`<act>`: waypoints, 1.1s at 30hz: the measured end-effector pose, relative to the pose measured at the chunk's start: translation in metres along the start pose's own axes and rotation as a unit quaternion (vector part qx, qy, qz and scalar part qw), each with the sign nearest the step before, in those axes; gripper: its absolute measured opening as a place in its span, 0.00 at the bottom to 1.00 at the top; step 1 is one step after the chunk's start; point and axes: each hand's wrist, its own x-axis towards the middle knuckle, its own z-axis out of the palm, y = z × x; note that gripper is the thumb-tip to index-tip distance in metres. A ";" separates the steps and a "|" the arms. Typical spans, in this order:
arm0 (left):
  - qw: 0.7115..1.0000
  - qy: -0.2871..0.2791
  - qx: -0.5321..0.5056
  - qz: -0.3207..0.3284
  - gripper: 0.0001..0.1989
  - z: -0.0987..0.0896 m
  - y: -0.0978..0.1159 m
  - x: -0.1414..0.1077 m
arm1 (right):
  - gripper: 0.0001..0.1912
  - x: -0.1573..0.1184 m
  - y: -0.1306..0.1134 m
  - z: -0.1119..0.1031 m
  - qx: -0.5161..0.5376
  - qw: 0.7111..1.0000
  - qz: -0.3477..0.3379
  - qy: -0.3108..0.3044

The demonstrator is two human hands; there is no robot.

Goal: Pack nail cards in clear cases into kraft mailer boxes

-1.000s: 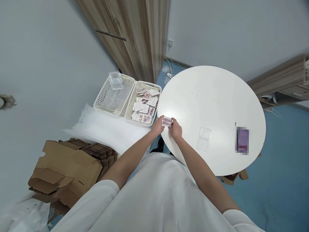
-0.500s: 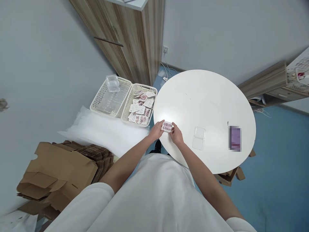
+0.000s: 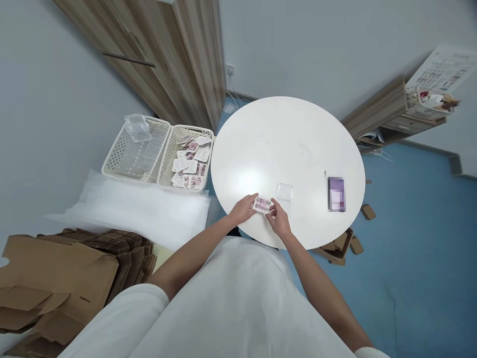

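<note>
Between my two hands is a small white card of press-on nails (image 3: pixel 262 204), its pink and purple nails set in two rows and facing up. My left hand (image 3: pixel 244 209) grips the card's left edge. At the opposite edge, my right hand (image 3: pixel 278 219) pinches it with thumb and fingers. The card is held over the near edge of the round white table (image 3: pixel 290 144). Just beyond my right hand an open clear plastic case (image 3: pixel 285 192) lies on the table, its lower half partly hidden by that hand.
To the left stand a basket of nail cards (image 3: pixel 188 166) and a basket of clear plastic cases (image 3: pixel 139 154). White foam sheets (image 3: pixel 149 206) and stacked flat cardboard boxes (image 3: pixel 67 268) lie nearer. A blurred purple item (image 3: pixel 336 194) rests on the table's right side.
The view has turned to the right, so table and baskets appear further left. Both hands still hold the nail card, which is now closer to the clear case.
</note>
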 end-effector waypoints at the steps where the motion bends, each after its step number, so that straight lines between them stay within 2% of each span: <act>1: 1.000 -0.005 0.009 0.000 0.31 0.007 0.006 0.003 | 0.31 -0.003 0.007 -0.008 -0.001 1.000 -0.003 -0.002; 7: 0.994 -0.030 0.092 -0.046 0.31 0.044 0.042 0.024 | 0.31 -0.003 0.050 -0.056 -0.061 0.997 -0.041 -0.001; 11: 0.983 -0.048 0.143 -0.104 0.31 0.066 0.056 0.035 | 0.31 0.003 0.073 -0.075 -0.098 0.994 -0.043 -0.036; 17: 0.966 -0.047 0.187 -0.170 0.32 0.087 0.061 0.041 | 0.32 0.011 0.085 -0.076 -0.152 0.983 -0.047 -0.089; 25: 0.967 -0.032 0.165 -0.194 0.30 0.096 0.060 0.045 | 0.32 0.021 0.086 -0.075 -0.193 0.972 -0.042 -0.124; 30: 0.971 -0.022 0.137 -0.196 0.35 0.098 0.059 0.044 | 0.33 0.021 0.092 -0.075 -0.167 0.977 -0.054 -0.119; 33: 0.977 0.009 0.086 -0.195 0.36 0.099 0.057 0.041 | 0.35 0.018 0.095 -0.074 -0.112 0.987 -0.049 -0.109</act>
